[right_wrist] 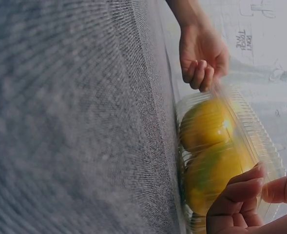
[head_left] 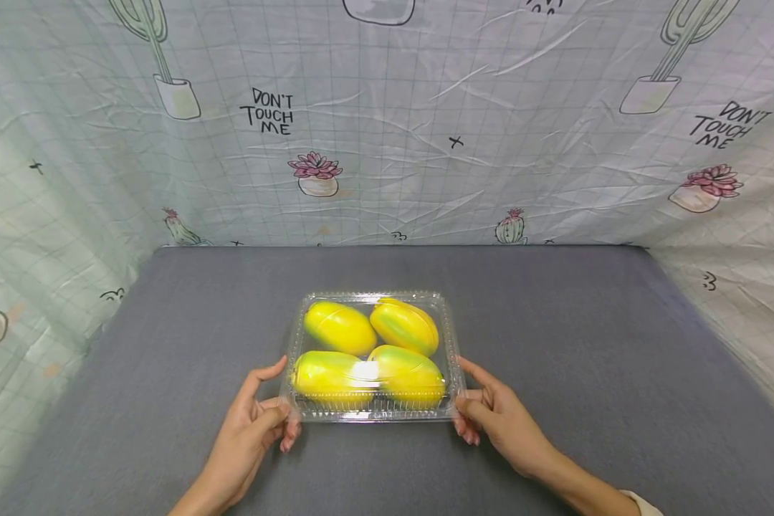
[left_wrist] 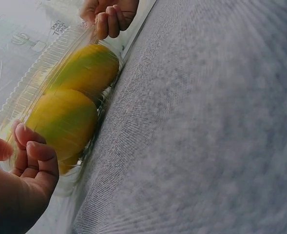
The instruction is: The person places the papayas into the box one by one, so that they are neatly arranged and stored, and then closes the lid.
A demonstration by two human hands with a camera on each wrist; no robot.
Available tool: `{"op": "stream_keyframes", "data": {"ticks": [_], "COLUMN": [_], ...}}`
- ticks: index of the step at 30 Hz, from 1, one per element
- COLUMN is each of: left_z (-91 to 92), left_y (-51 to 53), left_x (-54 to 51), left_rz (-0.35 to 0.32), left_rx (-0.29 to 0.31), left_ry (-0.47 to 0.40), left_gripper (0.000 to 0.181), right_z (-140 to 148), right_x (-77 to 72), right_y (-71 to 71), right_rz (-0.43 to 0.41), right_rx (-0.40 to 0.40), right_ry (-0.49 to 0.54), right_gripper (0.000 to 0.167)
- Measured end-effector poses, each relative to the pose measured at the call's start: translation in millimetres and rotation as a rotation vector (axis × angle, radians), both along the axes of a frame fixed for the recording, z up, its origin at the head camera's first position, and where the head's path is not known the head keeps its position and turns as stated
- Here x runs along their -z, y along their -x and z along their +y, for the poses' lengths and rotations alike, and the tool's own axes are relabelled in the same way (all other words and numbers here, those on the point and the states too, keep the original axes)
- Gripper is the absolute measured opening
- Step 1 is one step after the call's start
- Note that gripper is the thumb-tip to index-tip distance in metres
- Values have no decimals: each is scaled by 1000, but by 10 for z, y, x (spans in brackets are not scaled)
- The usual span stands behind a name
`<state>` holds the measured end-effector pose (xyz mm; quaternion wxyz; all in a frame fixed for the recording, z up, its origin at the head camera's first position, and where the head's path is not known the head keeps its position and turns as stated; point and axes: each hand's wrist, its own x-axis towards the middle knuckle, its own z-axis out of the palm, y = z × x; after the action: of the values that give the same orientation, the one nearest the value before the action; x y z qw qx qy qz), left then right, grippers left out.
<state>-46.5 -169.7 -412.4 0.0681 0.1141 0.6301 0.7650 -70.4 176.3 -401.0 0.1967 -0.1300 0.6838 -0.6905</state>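
Observation:
A clear plastic clamshell container with its lid down lies on the grey table, and several yellow-green mangoes show through it. At its near left corner my left hand pinches the rim between thumb and fingers, the index finger stretched along the side. The near right corner is pinched the same way by my right hand. Close up in the left wrist view, the left hand's fingers curl at the rim beside the mangoes. In the right wrist view the right thumb meets the container's edge.
The dark grey tabletop stretches around the container on all sides. Behind it and at both sides hangs a pale checked curtain printed with potted plants and lettering.

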Motion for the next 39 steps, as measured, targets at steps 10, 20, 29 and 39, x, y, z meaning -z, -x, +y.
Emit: {"op": "stream_keyframes", "data": {"ticks": [10, 20, 29, 39], "left_z": [14, 15, 23, 37], "left_y": [2, 28, 27, 32], "left_x": [-3, -29, -27, -18], "left_rz": [7, 15, 9, 7], "left_rx": [-15, -7, -24, -39], "left_ry": [0, -10, -7, -1], "left_gripper": [52, 53, 52, 53], "right_z": [-7, -55, -58, -55], "right_x": [7, 9, -24, -44], "right_y": [10, 12, 17, 32], "right_rz": [-26, -38, -34, -80], "right_rx": [-22, 98, 99, 100], "right_ry": [35, 37, 26, 44], "right_gripper": [66, 68, 70, 71]}}
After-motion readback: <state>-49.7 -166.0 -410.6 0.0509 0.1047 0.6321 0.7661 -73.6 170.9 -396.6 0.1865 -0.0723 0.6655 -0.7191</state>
